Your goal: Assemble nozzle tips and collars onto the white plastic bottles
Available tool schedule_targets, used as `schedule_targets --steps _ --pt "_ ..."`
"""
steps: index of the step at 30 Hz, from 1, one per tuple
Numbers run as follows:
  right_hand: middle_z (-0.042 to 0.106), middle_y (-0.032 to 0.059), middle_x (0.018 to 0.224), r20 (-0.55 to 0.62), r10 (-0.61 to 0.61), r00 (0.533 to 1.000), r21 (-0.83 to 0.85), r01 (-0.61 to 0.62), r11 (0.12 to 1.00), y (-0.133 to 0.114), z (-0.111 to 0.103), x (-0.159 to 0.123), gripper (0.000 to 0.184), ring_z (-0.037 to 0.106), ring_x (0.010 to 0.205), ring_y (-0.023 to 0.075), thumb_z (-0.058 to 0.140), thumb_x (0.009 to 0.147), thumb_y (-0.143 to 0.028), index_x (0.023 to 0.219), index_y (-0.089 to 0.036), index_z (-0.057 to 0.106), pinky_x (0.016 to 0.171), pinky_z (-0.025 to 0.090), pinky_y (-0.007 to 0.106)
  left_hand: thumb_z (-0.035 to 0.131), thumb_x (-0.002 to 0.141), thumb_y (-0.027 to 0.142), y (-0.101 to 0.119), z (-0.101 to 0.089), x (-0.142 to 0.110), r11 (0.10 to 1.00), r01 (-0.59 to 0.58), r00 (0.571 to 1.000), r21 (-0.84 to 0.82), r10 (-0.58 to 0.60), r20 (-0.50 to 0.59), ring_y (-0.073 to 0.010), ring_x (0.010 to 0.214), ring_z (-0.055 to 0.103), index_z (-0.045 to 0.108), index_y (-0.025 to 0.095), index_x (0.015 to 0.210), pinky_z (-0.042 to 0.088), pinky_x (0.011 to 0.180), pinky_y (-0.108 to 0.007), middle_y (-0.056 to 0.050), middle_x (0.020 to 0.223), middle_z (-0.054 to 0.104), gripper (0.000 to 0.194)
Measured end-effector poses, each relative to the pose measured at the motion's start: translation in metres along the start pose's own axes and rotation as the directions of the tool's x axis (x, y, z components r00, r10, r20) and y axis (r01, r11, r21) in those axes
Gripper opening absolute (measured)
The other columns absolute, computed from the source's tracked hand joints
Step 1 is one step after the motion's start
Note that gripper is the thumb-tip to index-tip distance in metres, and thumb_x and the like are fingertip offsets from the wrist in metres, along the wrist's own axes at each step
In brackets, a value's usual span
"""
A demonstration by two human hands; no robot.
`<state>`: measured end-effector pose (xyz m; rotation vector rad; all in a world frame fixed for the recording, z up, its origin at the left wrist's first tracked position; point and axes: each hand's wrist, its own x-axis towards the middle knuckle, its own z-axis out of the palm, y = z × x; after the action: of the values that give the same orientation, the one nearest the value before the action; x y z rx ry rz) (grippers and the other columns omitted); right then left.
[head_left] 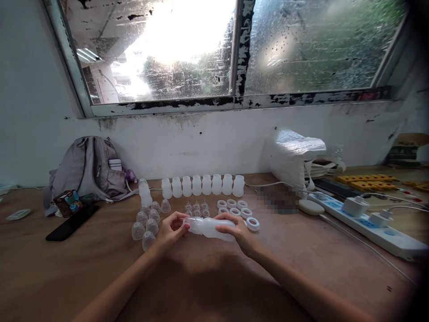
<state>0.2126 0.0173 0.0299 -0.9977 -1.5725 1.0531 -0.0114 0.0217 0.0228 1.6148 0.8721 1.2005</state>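
Observation:
A translucent white bottle (209, 227) lies sideways between my hands above the wooden table (100, 268). My right hand (238, 229) wraps round its body. My left hand (172, 229) pinches its neck end with the fingertips. Just beyond my hands lie white screw rings (236, 209), small clear teats (196, 208) and clear dome caps (146, 221). A row of several white bottles (202, 184) stands further back near the wall.
A grey backpack (87, 167) leans on the wall at the left, with a small carton (67, 202) and a black phone (71, 222) before it. On the right are a white plastic bag (292, 154), a white power strip (368, 223) with plugs and cables, and yellow parts (365, 182).

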Motion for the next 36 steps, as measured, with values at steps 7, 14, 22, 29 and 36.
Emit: schedule_targets --steps 7,14,22,29,36 --pt "0.053 0.0018 0.057 -0.106 -0.076 0.991 -0.057 0.071 0.996 0.001 0.004 -0.003 0.035 0.044 0.054 0.0137 0.042 0.075 -0.04 0.059 -0.016 0.061 0.051 0.029 0.024 0.065 0.066 0.037 -0.01 0.012 -0.006 0.997 0.052 0.998 -0.057 -0.051 0.02 -0.0101 0.055 0.052 0.048 0.014 0.079 0.044 0.045 -0.019 0.001 0.064 0.053 0.031" --pt "0.054 0.0033 0.06 -0.123 -0.139 0.983 -0.122 0.124 0.985 0.011 0.005 -0.005 0.034 0.046 0.06 0.0164 0.042 0.075 -0.039 0.061 -0.016 0.063 0.054 0.032 0.025 0.067 0.063 0.035 -0.014 0.015 -0.009 0.991 0.115 0.992 -0.074 -0.11 0.062 -0.0107 0.059 0.053 0.048 0.013 0.078 0.044 0.046 -0.019 -0.001 0.069 0.054 0.033" --pt "0.056 0.0025 0.071 -0.125 -0.179 0.976 -0.16 0.159 0.974 0.009 0.016 -0.016 0.028 0.05 0.068 0.0164 0.039 0.082 -0.035 0.073 -0.017 0.059 0.061 0.036 0.024 0.064 0.066 0.035 0.011 0.005 -0.002 0.996 0.082 0.996 0.023 -0.083 0.043 -0.0141 0.067 0.056 0.052 0.014 0.09 0.045 0.05 -0.02 -0.003 0.076 0.058 0.034" --pt "0.056 0.0028 0.088 0.038 -0.071 0.997 -0.101 0.074 0.992 -0.003 0.038 -0.02 0.028 0.052 0.08 0.0166 0.034 0.086 -0.039 0.098 -0.02 0.051 0.068 0.041 0.025 0.056 0.071 0.042 0.065 -0.022 0.021 0.949 0.14 0.974 0.283 -0.183 0.131 -0.0171 0.074 0.058 0.058 0.017 0.095 0.048 0.062 -0.026 -0.005 0.083 0.061 0.034" --pt "0.054 0.0051 0.1 -0.011 -0.096 0.995 -0.134 0.094 0.987 0.01 0.031 -0.016 0.026 0.051 0.092 0.0175 0.04 0.084 -0.037 0.104 -0.022 0.047 0.078 0.041 0.029 0.061 0.064 0.044 0.103 -0.071 0.079 0.661 -0.165 0.985 0.732 0.075 0.154 -0.0204 0.088 0.055 0.057 0.016 0.1 0.044 0.076 -0.029 -0.004 0.089 0.061 0.046"
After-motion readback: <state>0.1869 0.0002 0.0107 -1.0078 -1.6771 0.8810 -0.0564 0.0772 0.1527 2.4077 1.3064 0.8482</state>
